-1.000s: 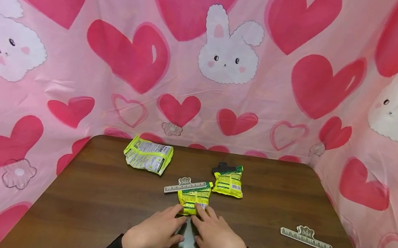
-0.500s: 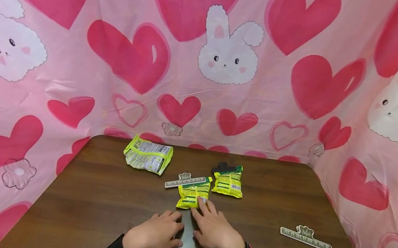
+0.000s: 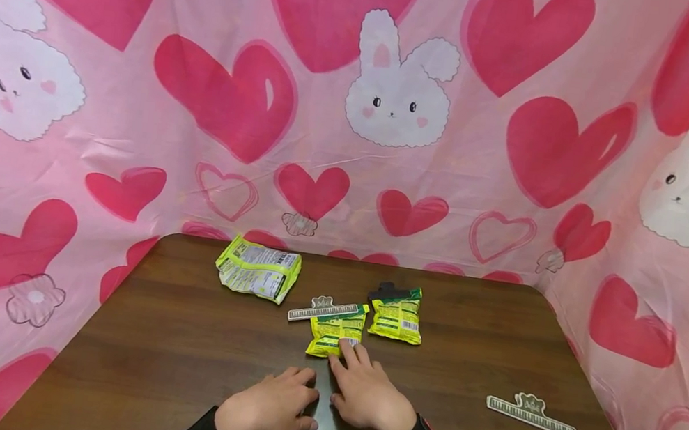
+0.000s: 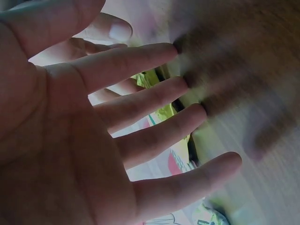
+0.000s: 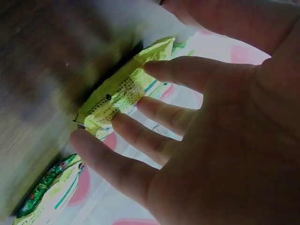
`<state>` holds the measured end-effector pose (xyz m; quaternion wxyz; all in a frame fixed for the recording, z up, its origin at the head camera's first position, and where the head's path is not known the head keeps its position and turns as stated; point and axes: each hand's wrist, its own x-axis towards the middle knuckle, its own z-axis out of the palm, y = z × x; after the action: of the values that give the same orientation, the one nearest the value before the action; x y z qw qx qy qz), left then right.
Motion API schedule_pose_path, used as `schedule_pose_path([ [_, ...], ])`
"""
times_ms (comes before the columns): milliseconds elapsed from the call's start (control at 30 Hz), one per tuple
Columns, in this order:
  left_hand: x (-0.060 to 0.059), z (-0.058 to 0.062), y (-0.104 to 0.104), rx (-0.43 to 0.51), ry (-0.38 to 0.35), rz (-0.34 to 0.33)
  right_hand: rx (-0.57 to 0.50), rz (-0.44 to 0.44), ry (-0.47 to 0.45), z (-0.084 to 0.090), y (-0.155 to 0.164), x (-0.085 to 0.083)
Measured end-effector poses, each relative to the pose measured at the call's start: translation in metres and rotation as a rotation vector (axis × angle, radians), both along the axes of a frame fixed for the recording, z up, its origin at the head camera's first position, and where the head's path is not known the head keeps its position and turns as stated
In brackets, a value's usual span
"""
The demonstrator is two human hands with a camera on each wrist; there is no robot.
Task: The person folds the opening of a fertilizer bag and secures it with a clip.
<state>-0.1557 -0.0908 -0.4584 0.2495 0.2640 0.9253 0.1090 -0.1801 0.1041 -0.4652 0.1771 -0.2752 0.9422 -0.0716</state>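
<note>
Resting straight fingertips on the small yellow-green foil snack packet (image 3: 336, 330), the right hand (image 3: 368, 394) should press lightly to avoid crumpling it; the left hand (image 3: 270, 407) lies flat, holding nothing, on the dark wooden counter (image 3: 167, 343), with a white piano-key clip (image 3: 323, 309) touching the packet's far edge.

Bare wooden table (image 3: 166, 350) is lying open along the left side and the near right, giving a hand room to pass; the clipped snack packet (image 3: 336, 330) is sitting just beyond the right hand (image 3: 369, 396); a second clipped packet (image 3: 397, 313) is crowding its right; a flattened pouch (image 3: 258, 269) is blocking far left; a loose piano-key clip (image 3: 531, 415) is lying near right; pink cloth (image 3: 641, 274) is walling three sides.
</note>
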Motion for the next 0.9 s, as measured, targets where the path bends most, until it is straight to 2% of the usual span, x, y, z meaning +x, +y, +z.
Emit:
schedule_pose_path([
  [333, 0.000, -0.001, 0.000, 0.003, 0.011, -0.009, -0.034, -0.020, 0.012, -0.001, -0.001, -0.010],
  [900, -0.002, -0.001, -0.001, 0.006, 0.005, -0.017, -0.082, -0.040, -0.030, -0.004, 0.000, -0.030],
])
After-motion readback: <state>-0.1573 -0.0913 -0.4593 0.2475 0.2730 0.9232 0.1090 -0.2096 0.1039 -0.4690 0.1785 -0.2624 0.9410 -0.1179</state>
